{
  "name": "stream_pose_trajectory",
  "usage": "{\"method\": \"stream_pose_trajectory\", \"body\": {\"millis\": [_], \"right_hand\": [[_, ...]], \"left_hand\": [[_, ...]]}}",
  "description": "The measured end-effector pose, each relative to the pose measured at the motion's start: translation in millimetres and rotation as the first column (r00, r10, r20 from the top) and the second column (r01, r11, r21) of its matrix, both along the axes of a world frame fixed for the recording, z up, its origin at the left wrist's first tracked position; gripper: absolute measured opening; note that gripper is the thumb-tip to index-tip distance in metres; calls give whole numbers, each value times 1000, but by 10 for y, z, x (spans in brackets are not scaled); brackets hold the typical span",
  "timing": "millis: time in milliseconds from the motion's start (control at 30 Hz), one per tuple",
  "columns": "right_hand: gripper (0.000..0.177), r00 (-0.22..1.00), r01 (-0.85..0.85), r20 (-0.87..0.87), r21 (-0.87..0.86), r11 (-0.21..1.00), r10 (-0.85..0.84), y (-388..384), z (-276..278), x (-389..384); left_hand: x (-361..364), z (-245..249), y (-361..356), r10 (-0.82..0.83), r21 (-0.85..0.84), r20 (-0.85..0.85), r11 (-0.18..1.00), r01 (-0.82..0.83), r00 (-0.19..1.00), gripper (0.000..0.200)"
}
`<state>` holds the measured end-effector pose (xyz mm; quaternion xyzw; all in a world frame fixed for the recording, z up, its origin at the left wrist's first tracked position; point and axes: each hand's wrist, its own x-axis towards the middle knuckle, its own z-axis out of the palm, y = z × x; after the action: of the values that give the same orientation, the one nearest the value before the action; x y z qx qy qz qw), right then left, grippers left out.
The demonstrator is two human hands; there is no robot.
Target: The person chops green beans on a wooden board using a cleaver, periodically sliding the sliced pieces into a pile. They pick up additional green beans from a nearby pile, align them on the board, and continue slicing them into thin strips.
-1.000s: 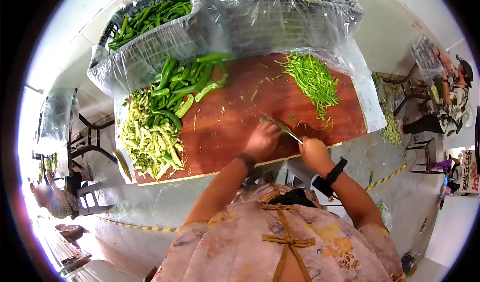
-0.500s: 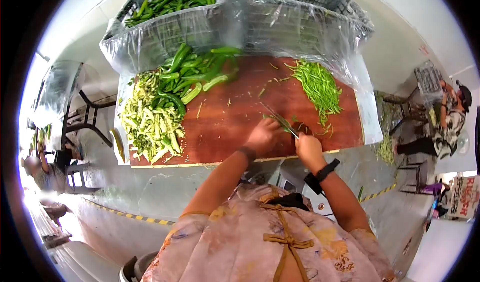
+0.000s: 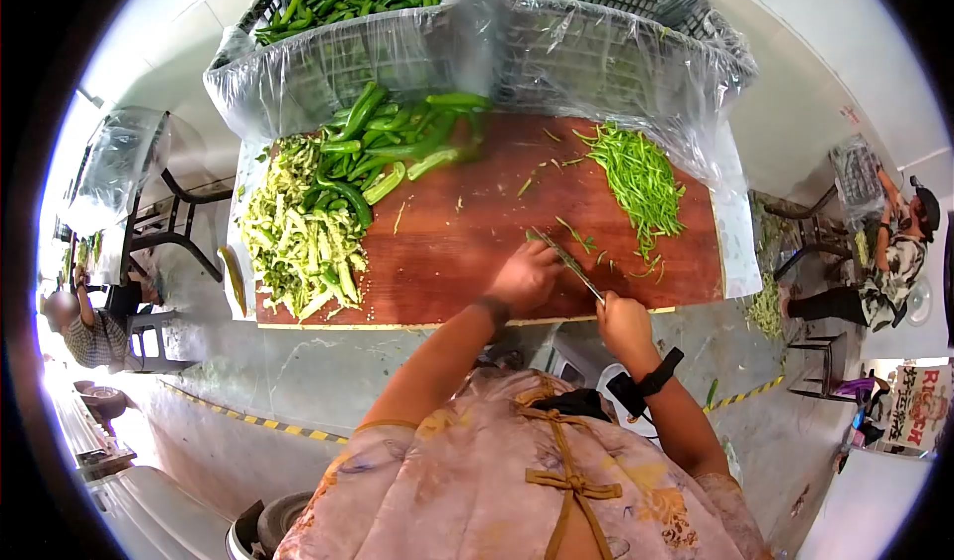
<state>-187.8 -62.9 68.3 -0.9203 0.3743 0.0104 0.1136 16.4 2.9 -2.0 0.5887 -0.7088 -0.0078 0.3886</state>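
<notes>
My right hand (image 3: 626, 329) is closed around the handle of a knife (image 3: 576, 270), its narrow blade slanting up and left over the reddish-brown board (image 3: 457, 262). Beside the blade, my left hand (image 3: 524, 276) rests with curled fingers on the board. A bit of green pepper shows at its fingertips; most of that piece is hidden. Thin green pepper strips (image 3: 636, 182) form a pile at the board's right, with a few loose shreds (image 3: 586, 237) near the blade. Whole and slit long green peppers (image 3: 383, 153) lie at the upper left, above a heap of pale cores and scraps (image 3: 303, 232).
Two plastic-lined crates stand along the board's far edge: the left crate (image 3: 328, 68) holds green peppers, the right crate (image 3: 616, 63) shows bare mesh. Other people are at the far left (image 3: 94, 331) and far right (image 3: 894, 252). Black-legged tables flank the board.
My right hand and the knife have shifted slightly right and down, so the blade shows more. Cut green shreds now lie right of the blade. My left hand stays almost in place.
</notes>
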Motion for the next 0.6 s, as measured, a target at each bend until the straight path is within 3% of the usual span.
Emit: {"method": "stream_pose_trajectory", "body": {"millis": [167,367,500,600], "right_hand": [[20,999,-38,-32,18,999,39,-9,41,83],[23,996,-43,69,-74,996,48,-247,-59,699],[26,983,2,186,-66,998,10,-406,-100,639],[25,993,39,115,-21,999,-37,-301,34,449]], "left_hand": [[11,64,-1,42,-95,21,995,-40,999,24],[60,17,-6,-38,-27,-17,999,37,999,25],[12,2,5,-18,11,-34,1000,19,999,29],[0,48,20,7,8,-73,1000,-6,997,26]]}}
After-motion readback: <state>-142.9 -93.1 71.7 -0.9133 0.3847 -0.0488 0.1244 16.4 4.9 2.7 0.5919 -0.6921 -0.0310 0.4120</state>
